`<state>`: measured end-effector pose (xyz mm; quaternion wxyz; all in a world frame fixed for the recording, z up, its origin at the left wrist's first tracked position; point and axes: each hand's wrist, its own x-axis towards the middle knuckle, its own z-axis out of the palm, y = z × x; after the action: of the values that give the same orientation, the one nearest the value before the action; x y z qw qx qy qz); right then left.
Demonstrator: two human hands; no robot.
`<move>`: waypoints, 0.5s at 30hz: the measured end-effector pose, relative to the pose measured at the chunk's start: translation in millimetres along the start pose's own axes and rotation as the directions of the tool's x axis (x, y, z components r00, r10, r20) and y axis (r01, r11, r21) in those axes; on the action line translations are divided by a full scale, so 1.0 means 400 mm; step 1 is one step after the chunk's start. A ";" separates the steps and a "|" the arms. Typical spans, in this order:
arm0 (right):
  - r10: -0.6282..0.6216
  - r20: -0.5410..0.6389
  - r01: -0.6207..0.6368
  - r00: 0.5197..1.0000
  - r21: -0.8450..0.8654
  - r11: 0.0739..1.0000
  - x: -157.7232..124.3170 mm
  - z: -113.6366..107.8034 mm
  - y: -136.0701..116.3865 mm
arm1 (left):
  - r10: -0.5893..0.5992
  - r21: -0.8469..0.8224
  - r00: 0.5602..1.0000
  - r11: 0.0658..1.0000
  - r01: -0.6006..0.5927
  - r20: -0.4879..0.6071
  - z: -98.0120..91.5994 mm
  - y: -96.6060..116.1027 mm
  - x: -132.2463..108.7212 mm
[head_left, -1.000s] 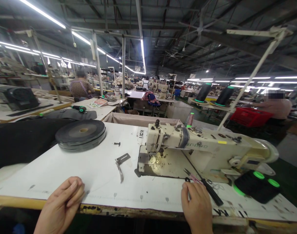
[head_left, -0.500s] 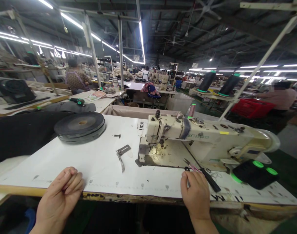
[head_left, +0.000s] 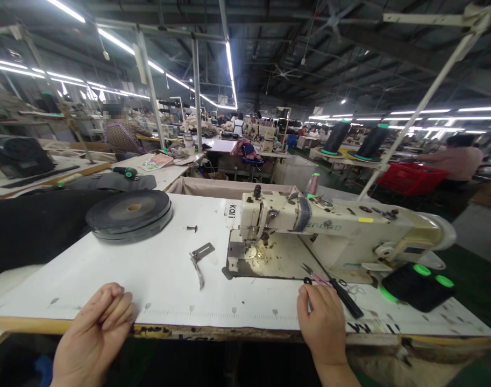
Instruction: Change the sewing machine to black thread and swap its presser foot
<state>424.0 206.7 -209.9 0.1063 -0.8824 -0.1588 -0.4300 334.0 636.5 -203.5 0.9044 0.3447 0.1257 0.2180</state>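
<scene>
My left hand [head_left: 98, 328] is at the table's front edge at the left, palm turned inward and fingers curled closed, with nothing showing between them. My right hand [head_left: 322, 325] rests as a loose fist on the front edge, its finger undersides hidden; I cannot make out whether something is inside. Just beyond it lie pink-handled scissors [head_left: 318, 277] and a black-handled screwdriver [head_left: 346, 298]. The sewing machine [head_left: 326, 226] stands behind them. Left of its needle plate lie a slotted metal guide [head_left: 203, 251] with a curved arm and a small dark metal piece [head_left: 192, 228].
A stack of black tape rolls [head_left: 128, 215] sits at the table's left, beside dark fabric [head_left: 31, 226]. Black thread cones [head_left: 417, 287] lie at the right. A cloth-lined bin [head_left: 229, 188] is behind the table. Co-workers [head_left: 122, 131] sit farther off.
The view has shifted slightly, so the scene sits a little farther left. Both hands keep nearly the same pose and place; nothing on the table has visibly moved.
</scene>
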 end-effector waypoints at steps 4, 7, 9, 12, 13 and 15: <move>0.002 -0.007 -0.002 1.000 -0.005 1.000 0.001 -0.001 -0.001 | -0.011 -0.041 0.999 0.999 0.009 -0.037 0.004 0.002 0.000; 0.004 -0.010 -0.004 1.000 0.000 1.000 0.003 -0.002 -0.004 | -0.010 -0.067 0.999 0.998 0.008 -0.036 0.001 0.002 0.002; 0.004 -0.005 -0.004 1.000 0.004 1.000 0.004 -0.004 -0.005 | -0.014 -0.078 1.000 0.997 0.012 -0.023 -0.007 0.000 0.005; 0.007 -0.002 -0.007 1.000 0.006 1.000 0.005 -0.006 -0.006 | -0.008 -0.092 1.000 0.996 0.007 -0.004 -0.021 -0.004 0.007; 0.008 -0.003 -0.008 1.000 0.006 1.000 0.005 -0.007 -0.006 | -0.005 -0.096 1.000 0.995 0.005 0.001 -0.024 -0.005 0.008; 0.004 -0.008 -0.004 1.000 0.004 1.000 0.005 -0.007 -0.006 | -0.003 -0.099 1.000 0.995 0.003 -0.001 -0.026 -0.006 0.008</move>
<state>422.3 208.4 -206.5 0.1096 -0.8807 -0.1575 -0.4331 333.6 642.3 -213.0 0.9206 0.2991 0.1157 0.2228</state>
